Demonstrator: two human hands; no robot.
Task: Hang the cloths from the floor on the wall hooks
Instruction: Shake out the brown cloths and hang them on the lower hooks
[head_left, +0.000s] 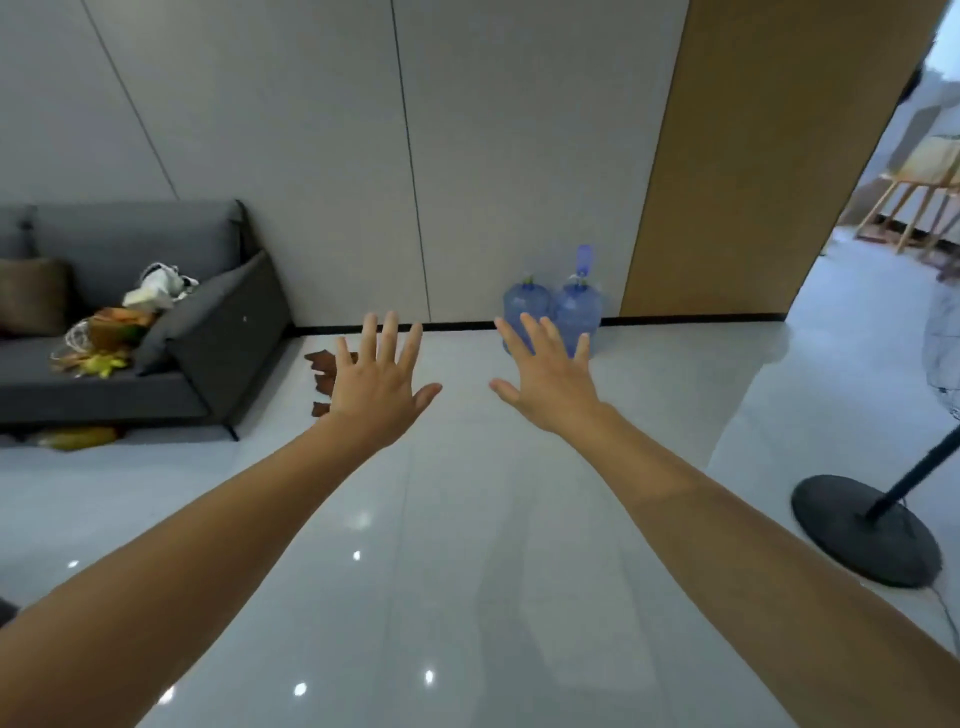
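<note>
Two bare arms reach out in front, and both hands are spread wide over the glossy pale grey tiled floor (467, 571). The left hand (376, 387) has all five fingers straight and fanned, palm down, with nothing in it. The right hand (545, 382) is the same: fingers splayed, thumb out to the side, nothing held. The two hands are level with each other and apart, thumbs pointing inward.

Now the cloth: a crumpled rust-brown cloth (323, 364) lies on the floor just past the left hand, near the foot of the pale grey panelled wall (311, 156) and just beside the end of the dark grey fabric sofa (156, 244). The left hand and wrist cover part of it, so brown fabric shows in two patches, one above the other. Whether that is one cloth or two, I cannot tell.

On the sofa there is one brown cushion (34, 296) at the left and a heap of white, orange and yellow items (130, 317) on the seat. Something yellow (78, 438) pokes out from under the sofa; what it is, I cannot tell.

Against the wall stand two blue plastic water bottles (579, 309), side by side and touching, partly behind the right hand's fingers. Right of them rises a tan wooden panel (753, 156). At the right edge sits one round black stand base (865, 530) with a slanted black pole.
</note>
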